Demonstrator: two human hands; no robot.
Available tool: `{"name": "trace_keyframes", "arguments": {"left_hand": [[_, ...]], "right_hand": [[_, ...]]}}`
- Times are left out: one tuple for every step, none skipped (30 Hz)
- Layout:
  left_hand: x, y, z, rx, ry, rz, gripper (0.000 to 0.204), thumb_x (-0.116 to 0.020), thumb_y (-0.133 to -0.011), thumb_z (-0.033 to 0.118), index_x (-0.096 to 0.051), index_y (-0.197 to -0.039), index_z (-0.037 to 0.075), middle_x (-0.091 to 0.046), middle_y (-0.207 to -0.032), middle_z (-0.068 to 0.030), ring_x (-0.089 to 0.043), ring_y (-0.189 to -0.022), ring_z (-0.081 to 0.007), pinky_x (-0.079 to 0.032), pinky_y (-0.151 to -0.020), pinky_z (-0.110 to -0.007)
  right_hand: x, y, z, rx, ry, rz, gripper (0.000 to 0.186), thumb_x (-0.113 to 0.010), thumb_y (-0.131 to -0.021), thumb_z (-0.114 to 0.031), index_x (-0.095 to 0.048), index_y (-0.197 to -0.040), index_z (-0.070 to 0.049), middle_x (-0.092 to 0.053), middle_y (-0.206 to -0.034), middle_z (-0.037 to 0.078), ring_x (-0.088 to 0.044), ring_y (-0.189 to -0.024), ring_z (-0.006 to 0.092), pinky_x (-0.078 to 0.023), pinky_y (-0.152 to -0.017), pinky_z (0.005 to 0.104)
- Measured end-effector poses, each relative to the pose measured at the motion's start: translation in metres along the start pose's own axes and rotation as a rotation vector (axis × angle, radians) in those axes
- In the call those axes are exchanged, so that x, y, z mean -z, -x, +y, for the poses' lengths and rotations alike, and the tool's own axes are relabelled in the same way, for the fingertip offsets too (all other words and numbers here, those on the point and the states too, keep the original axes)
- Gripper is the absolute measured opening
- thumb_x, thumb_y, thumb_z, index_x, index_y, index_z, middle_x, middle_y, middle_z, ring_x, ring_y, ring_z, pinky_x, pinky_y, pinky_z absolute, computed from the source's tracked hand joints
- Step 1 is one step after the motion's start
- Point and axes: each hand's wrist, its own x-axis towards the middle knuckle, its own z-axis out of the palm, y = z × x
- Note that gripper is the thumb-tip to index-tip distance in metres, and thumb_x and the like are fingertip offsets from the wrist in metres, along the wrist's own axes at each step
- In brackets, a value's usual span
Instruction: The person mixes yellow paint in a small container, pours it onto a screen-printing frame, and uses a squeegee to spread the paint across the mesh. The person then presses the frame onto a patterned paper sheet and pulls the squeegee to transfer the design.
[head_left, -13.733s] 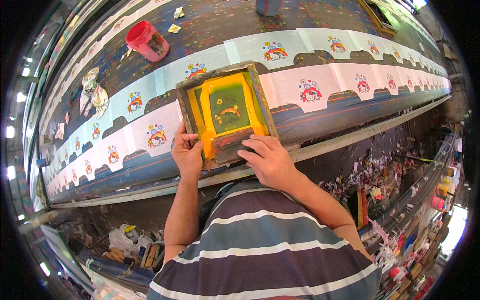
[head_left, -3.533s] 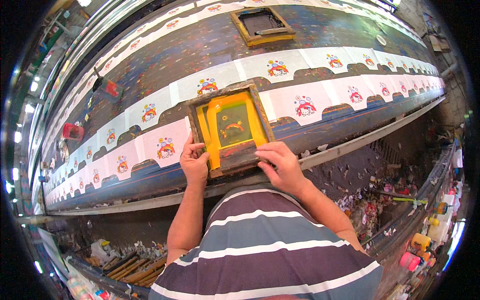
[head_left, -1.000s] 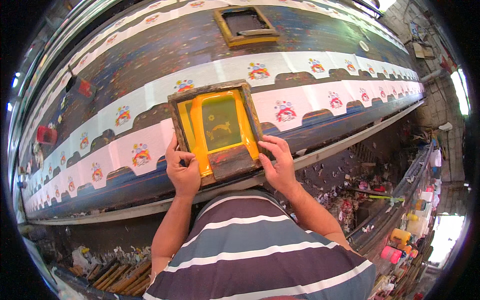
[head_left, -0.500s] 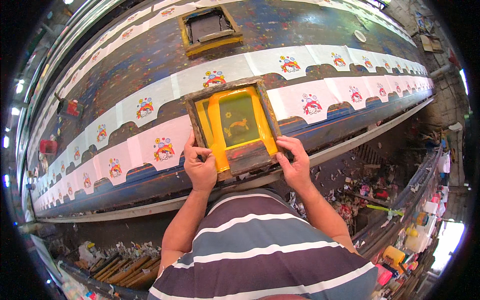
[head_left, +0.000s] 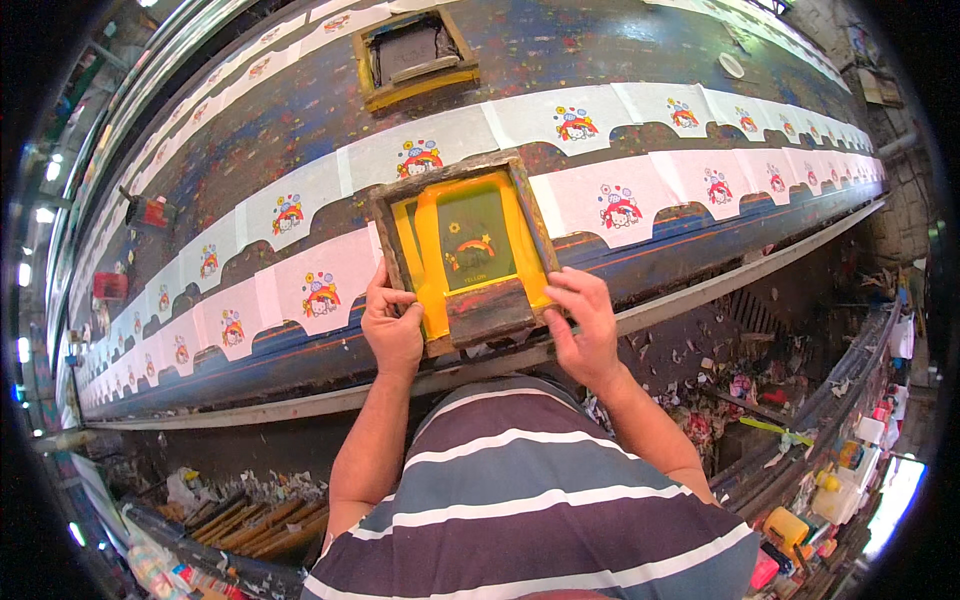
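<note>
A wooden screen-printing frame [head_left: 520,210], streaked with yellow ink, lies over the near row of pale pink cloth. Through its dark mesh [head_left: 477,217] a rainbow motif with a flower shows. My left hand [head_left: 393,328] is closed at the frame's lower left side, thumb and index finger near its corner. At the lower right corner, my right hand [head_left: 588,325] grips the edge, thumb and fingertips against the wood. Printed pink cloth pieces [head_left: 650,175] continue on both sides of the frame. Whether a squeegee lies inside it, I cannot tell.
Beyond, a second ink-filled frame [head_left: 470,72] sits on the ink-spotted table [head_left: 290,130]. A white cloth row [head_left: 545,100] runs behind the pink one. A white oval lid-like thing [head_left: 731,66] lies farther right. The table's near edge rail [head_left: 690,270] passes below my hands.
Inside the mesh the rainbow motif now shows brighter, with red and orange colours. My right hand's fingers have shifted slightly at the corner. The whole view has turned a little.
</note>
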Motion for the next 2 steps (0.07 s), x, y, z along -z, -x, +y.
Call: {"name": "trace_keyframes", "arguments": {"left_hand": [[0.0013,-0.0005,-0.0021,0.003,-0.007,-0.007,0.025,-0.072,-0.089,-0.019,-0.068,-0.098,0.004,-0.042,-0.185,-0.0319,-0.051,-0.167,-0.0328,-0.042,-0.133,-0.04],[0.0032,-0.0007,-0.0046,-0.006,-0.015,-0.014,0.026,-0.072,-0.089,-0.019,-0.069,-0.099,0.005,-0.042,-0.185,-0.0318,-0.05,-0.168,-0.0323,-0.042,-0.133,-0.039]], "right_hand": [[-0.0002,-0.002,-0.005,0.051,-0.007,-0.059,0.042,-0.089,-0.095,-0.006,-0.079,-0.137,-0.006,-0.076,-0.146,0.018,-0.07,-0.139,0.0415,-0.053,-0.123,0.0538],[-0.0005,-0.0032,-0.0109,0.101,-0.012,-0.118,0.044,-0.09,-0.095,-0.008,-0.079,-0.137,-0.008,-0.076,-0.148,0.018,-0.069,-0.139,0.0411,-0.052,-0.123,0.0544]]}}
